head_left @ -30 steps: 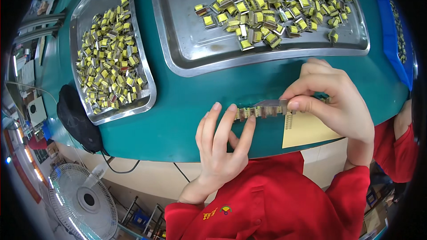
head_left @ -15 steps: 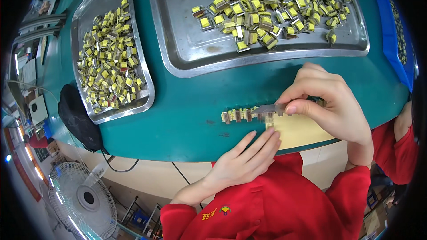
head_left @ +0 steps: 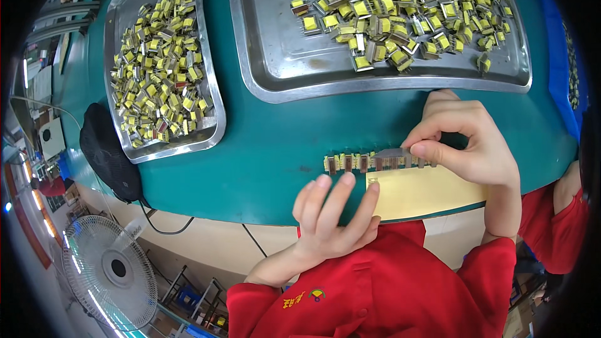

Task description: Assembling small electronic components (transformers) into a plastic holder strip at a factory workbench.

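Note:
My right hand (head_left: 466,144) pinches a thin grey metal blade (head_left: 392,153) between thumb and forefinger. The blade lies along a row of small yellow-wound transformers (head_left: 348,163) on the green table, and the hand hides part of the row's right end. Just below the row lies a pale yellow sheet (head_left: 426,194), with small marks at its upper left corner. My left hand (head_left: 335,222) holds nothing; its fingers are spread and curved upward, below the row, with one fingertip at the sheet's left edge.
A large metal tray (head_left: 282,91) heaped with yellow transformers stands at the back. To its left is a narrower metal tray (head_left: 219,126) of similar parts. A black cloth-like object (head_left: 107,153) sits at the left table edge. On the right are a blue bin (head_left: 559,69) and another person's red sleeve (head_left: 554,228).
My left hand has come off the sheet's corner and moved left, its fingers spreading. My right hand keeps the blade over the row. The whole view has shifted slightly.

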Motion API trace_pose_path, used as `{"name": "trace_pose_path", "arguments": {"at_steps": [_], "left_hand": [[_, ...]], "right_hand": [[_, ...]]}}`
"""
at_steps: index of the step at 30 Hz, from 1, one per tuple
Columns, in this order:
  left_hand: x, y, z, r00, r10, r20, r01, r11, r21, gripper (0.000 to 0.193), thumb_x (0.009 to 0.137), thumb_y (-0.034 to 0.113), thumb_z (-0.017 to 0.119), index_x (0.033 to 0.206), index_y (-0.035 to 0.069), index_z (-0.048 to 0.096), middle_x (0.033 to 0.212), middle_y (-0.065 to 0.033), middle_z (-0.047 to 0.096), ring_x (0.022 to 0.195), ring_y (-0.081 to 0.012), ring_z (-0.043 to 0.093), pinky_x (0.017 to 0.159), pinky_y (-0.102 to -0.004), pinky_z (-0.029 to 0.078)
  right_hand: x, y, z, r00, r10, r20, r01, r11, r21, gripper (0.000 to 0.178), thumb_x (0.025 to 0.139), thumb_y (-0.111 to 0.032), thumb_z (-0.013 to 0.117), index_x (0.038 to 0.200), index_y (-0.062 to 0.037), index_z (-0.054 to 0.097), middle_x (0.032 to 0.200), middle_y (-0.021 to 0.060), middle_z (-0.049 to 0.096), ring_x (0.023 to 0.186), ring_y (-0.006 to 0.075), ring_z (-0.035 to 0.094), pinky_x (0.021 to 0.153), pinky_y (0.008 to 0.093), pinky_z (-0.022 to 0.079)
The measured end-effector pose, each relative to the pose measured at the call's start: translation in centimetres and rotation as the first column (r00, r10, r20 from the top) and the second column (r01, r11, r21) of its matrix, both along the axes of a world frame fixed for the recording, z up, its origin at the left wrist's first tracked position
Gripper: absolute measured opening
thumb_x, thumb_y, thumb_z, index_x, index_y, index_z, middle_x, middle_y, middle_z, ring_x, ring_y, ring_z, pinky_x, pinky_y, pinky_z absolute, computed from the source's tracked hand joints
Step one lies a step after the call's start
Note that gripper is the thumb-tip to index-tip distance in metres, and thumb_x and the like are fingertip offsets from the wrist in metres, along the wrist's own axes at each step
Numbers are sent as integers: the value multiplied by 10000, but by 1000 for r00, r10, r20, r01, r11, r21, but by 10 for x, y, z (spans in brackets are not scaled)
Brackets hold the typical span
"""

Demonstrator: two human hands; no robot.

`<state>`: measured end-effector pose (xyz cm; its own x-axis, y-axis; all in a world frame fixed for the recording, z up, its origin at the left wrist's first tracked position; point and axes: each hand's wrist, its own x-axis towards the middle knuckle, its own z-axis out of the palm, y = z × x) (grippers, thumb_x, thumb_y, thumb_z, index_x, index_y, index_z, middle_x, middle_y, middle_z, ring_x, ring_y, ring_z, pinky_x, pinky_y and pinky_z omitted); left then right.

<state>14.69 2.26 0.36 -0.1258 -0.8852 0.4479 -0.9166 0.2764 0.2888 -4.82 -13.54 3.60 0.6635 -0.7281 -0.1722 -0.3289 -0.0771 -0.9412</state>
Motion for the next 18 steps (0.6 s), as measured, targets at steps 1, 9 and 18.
{"name": "trace_pose_path", "arguments": {"at_steps": [1, 9, 18], "left_hand": [[4, 1, -2, 999, -14, 38, 13, 999, 35, 340, 912, 414, 499, 1116, 240, 709, 1338, -121, 488, 1290, -352, 367, 1007, -440, 356], [2, 1, -7, 993, 56, 106, -62, 997, 51, 386, 928, 505, 451, 1146, 308, 700, 1385, -120, 437, 1303, -380, 354, 1039, -476, 312], [1, 0, -7, 994, 60, 91, -68, 994, 88, 395, 947, 502, 429, 1166, 306, 694, 1387, -112, 439, 1294, -380, 375, 1036, -473, 320]], "right_hand": [[-1, 0, -1, 1000, 8, -9, -8, 1000, -20, 75, 767, -80, 750, 821, -32, 733, 669, 37, 632, 647, 167, 531, 707, 306, 435], [0, -1, -1, 998, 49, -44, -52, 996, -70, 60, 761, -91, 742, 803, -51, 730, 649, 24, 617, 626, 160, 532, 762, 308, 435], [1, -1, -3, 998, 35, -48, -38, 997, -74, 52, 758, -88, 740, 791, -50, 726, 630, 32, 598, 616, 169, 533, 772, 312, 435]]}}
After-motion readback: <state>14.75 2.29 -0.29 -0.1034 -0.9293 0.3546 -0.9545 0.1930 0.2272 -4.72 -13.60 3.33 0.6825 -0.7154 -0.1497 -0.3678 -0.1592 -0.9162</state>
